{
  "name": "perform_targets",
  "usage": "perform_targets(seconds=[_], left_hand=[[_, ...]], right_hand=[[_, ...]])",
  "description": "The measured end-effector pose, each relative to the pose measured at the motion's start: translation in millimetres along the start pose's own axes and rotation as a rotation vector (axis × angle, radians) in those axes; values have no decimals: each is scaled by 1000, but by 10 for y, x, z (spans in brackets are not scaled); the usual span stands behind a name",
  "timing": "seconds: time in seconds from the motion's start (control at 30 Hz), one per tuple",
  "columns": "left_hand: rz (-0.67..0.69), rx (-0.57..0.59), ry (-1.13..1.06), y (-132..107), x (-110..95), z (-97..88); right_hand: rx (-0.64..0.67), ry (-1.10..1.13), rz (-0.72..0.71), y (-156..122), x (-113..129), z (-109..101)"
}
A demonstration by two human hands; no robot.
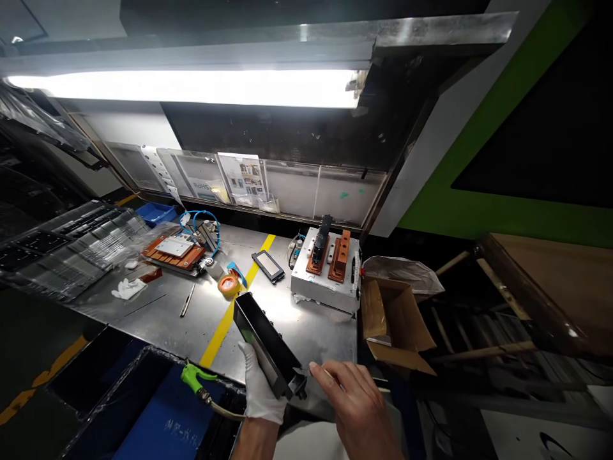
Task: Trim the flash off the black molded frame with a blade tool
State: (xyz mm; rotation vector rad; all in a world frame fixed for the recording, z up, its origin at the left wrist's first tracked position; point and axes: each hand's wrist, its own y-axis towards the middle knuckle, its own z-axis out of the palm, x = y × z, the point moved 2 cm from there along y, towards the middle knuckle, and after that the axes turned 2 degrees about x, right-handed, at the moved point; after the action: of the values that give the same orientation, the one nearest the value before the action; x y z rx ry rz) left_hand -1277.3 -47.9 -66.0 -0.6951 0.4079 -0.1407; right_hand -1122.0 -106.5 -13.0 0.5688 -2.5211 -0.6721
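My left hand, in a white glove, is closed round the near end of a long black open-topped plastic part, held tilted above the steel bench. My bare right hand is closed on a thin pale stick-like tool whose tip meets the near end of the black part. A green air gun lies by my left wrist.
A grey box with two orange fixtures stands at the back right of the bench. An open cardboard carton sits off the right edge. A tape roll, a small black frame, an orange jig and clear trays lie to the left.
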Motion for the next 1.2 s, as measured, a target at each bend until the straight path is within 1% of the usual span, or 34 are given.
perform_targets(seconds=[0.07, 0.13, 0.2, 0.23, 0.3, 0.4, 0.47, 0.53, 0.63, 0.73, 0.87, 0.97, 1.1, 1.13, 1.2], left_hand=[[10, 3, 6, -31, -55, -6], [33, 50, -26, -89, -130, 20], [43, 94, -70, -152, -199, 63], [47, 93, -86, -175, -223, 81], [31, 64, -93, -191, -239, 107], [17, 18, -73, -171, -210, 123], [-15, 0, -59, -165, -174, 133], [-60, 9, -65, -179, -142, 150], [-98, 19, -87, -211, -120, 167], [-126, 9, -91, -218, -107, 145], [-200, 71, -75, -209, -53, 99], [-253, 130, -77, -227, 3, 108], [-266, 135, -158, -282, 53, 157], [-293, 160, -183, -295, 67, 165], [-391, 254, -212, -313, 101, 165]], right_hand=[[42, -57, 50, -71, -145, 71], [73, -133, 123, -148, -343, 112], [74, -158, 154, -182, -491, 90], [66, -132, 138, -171, -513, 54], [62, -26, 70, -93, -440, -52], [101, 137, -58, 97, -158, -216], [117, 172, -118, 203, 1, -278], [118, 169, -138, 265, 71, -296], [118, 163, -136, 292, 59, -286], [140, 167, -145, 296, 33, -283], [152, 159, -140, 314, 33, -274], [155, 157, -118, 318, 10, -235], [179, 170, -95, 321, -41, -182], [183, 172, -91, 329, -47, -176], [182, 176, -81, 354, -46, -169]])
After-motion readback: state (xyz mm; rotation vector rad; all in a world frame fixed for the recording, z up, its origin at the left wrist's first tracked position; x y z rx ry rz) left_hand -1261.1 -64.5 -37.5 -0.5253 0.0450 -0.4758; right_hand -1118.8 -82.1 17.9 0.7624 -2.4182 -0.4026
